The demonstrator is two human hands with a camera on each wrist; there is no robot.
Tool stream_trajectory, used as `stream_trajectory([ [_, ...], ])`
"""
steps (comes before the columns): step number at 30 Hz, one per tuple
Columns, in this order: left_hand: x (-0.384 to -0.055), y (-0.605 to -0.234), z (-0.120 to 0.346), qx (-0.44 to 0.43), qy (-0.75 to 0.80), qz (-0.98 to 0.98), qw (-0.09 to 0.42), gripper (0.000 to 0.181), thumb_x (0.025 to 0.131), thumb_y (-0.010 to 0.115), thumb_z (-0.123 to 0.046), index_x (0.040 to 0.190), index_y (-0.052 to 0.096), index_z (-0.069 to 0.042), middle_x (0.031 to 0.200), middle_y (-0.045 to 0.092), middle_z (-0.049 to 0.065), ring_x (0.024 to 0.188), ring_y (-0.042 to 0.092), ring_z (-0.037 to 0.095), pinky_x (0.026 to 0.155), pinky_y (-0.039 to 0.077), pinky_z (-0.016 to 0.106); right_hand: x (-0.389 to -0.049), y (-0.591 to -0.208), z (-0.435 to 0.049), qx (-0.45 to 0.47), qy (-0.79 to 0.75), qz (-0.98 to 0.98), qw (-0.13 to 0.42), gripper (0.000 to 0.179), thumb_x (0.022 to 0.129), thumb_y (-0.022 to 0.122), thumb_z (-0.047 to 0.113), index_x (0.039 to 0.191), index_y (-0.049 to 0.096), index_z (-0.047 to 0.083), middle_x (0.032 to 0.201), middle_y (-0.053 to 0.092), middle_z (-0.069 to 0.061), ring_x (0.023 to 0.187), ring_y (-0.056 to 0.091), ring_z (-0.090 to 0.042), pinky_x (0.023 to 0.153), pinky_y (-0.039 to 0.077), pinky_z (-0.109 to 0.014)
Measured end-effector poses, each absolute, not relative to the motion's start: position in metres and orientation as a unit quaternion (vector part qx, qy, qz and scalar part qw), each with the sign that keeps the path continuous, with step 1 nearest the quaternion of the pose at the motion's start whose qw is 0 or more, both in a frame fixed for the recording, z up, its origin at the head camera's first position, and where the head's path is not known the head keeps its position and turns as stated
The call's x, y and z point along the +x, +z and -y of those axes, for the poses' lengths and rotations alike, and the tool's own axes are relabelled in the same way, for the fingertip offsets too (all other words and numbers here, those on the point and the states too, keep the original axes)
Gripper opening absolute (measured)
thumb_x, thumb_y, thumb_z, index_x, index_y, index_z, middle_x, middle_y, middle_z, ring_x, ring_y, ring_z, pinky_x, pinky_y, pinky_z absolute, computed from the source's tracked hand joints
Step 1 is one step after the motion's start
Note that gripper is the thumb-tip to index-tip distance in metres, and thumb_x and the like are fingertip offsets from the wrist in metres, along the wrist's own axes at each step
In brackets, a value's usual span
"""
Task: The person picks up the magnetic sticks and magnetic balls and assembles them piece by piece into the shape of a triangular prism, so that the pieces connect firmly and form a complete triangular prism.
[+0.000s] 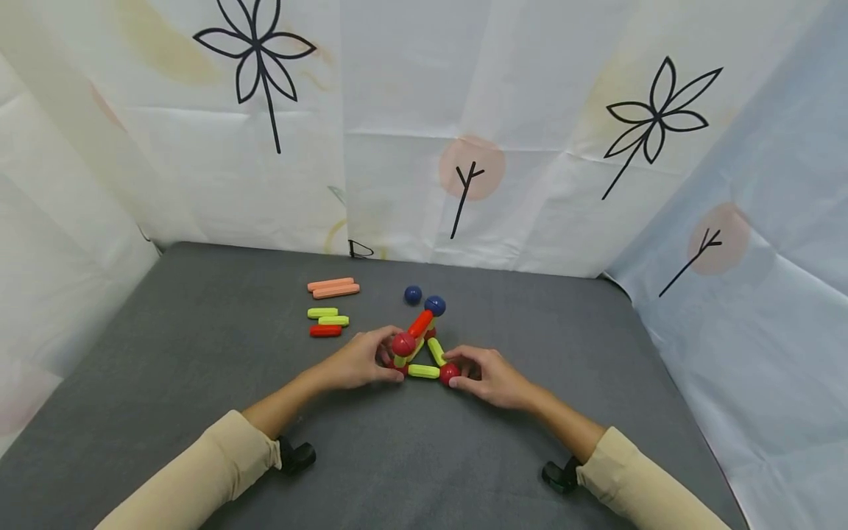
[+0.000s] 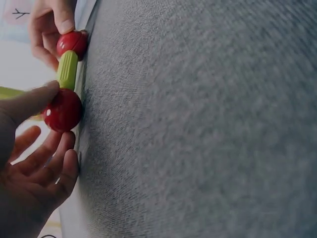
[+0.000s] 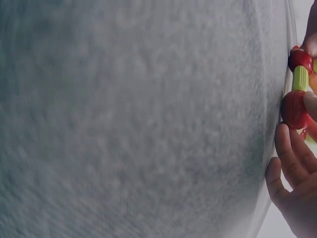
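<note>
A small frame of rods and balls stands on the grey table between both hands. Its base is a triangle of yellow-green rods (image 1: 424, 372) with red balls at the corners. Above it, a red rod (image 1: 420, 324) joins an upper red ball (image 1: 403, 344) to a blue ball (image 1: 434, 305). My left hand (image 1: 363, 361) grips the near-left base ball (image 2: 63, 111) between thumb and fingers. On the other side, my right hand (image 1: 493, 377) pinches the right base ball (image 1: 449, 374). In the head view, the left fingers partly hide the near-left corner.
A loose blue ball (image 1: 413, 295) lies just behind the frame. To the left are two orange rods (image 1: 336, 291), two short yellow-green rods (image 1: 333, 321) and a short red rod (image 1: 325, 331). Patterned white cloth (image 1: 397, 184) hangs along the table's back edge and sides.
</note>
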State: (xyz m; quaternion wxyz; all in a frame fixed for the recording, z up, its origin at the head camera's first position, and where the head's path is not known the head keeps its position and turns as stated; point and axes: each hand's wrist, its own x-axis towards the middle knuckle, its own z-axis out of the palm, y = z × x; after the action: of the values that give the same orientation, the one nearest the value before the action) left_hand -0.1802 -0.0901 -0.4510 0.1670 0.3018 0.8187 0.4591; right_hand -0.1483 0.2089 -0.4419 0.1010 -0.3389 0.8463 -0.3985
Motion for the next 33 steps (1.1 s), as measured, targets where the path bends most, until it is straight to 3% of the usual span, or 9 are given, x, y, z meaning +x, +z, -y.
stream_trajectory([
  [6,-0.184,-0.45,0.087,0.267,0.478,-0.825,0.142,0.064,0.079,0.085,-0.01,0.134,0.054,-0.006,0.104,0.066,0.004,0.09,0.064,0.016,0.08,0.055,0.03,-0.143,-0.436,-0.208,-0.331,-0.398,-0.847,0.12,0.037,0.094,0.071,0.016,0.127,0.062,0.001,0.112,0.07,-0.008,0.085,0.064,-0.012,0.074,0.054,-0.029],
  [12,-0.195,-0.452,0.085,0.235,0.532,-0.801,0.141,0.058,0.082,0.08,-0.002,0.133,0.054,-0.001,0.108,0.069,0.012,0.102,0.068,0.026,0.088,0.055,0.039,-0.145,-0.435,-0.212,-0.324,-0.418,-0.838,0.135,0.035,0.095,0.069,0.012,0.126,0.064,-0.003,0.115,0.071,-0.013,0.091,0.068,-0.018,0.077,0.055,-0.03],
  [16,-0.202,-0.454,0.084,0.202,0.561,-0.786,0.163,0.058,0.084,0.078,0.0,0.136,0.052,-0.001,0.115,0.07,0.014,0.11,0.066,0.027,0.093,0.053,0.041,-0.155,-0.435,-0.215,-0.288,-0.416,-0.856,0.106,0.026,0.095,0.067,0.01,0.117,0.068,-0.003,0.104,0.073,-0.012,0.084,0.069,-0.018,0.071,0.055,-0.027],
  [20,-0.205,-0.454,0.08,0.189,0.563,-0.789,0.161,0.056,0.085,0.077,-0.002,0.136,0.052,-0.002,0.117,0.07,0.013,0.111,0.066,0.026,0.093,0.053,0.041,-0.167,-0.435,-0.216,-0.224,-0.413,-0.881,0.065,0.03,0.095,0.067,0.011,0.121,0.064,-0.004,0.109,0.07,-0.018,0.084,0.07,-0.022,0.069,0.055,-0.028],
  [26,-0.207,-0.457,0.074,0.2,0.57,-0.78,0.161,0.052,0.089,0.073,-0.001,0.136,0.051,0.001,0.122,0.068,0.018,0.115,0.064,0.03,0.094,0.052,0.042,-0.181,-0.437,-0.219,-0.223,-0.417,-0.877,0.08,0.039,0.096,0.065,0.008,0.133,0.058,-0.003,0.125,0.064,-0.023,0.105,0.068,-0.034,0.082,0.056,-0.041],
  [33,-0.205,-0.454,0.082,0.207,0.585,-0.769,0.155,0.051,0.09,0.069,0.004,0.137,0.051,0.001,0.125,0.066,0.02,0.115,0.064,0.031,0.093,0.053,0.04,-0.187,-0.441,-0.221,-0.259,-0.426,-0.861,0.1,0.032,0.098,0.06,0.003,0.129,0.06,-0.006,0.122,0.065,-0.023,0.112,0.064,-0.036,0.092,0.052,-0.046],
])
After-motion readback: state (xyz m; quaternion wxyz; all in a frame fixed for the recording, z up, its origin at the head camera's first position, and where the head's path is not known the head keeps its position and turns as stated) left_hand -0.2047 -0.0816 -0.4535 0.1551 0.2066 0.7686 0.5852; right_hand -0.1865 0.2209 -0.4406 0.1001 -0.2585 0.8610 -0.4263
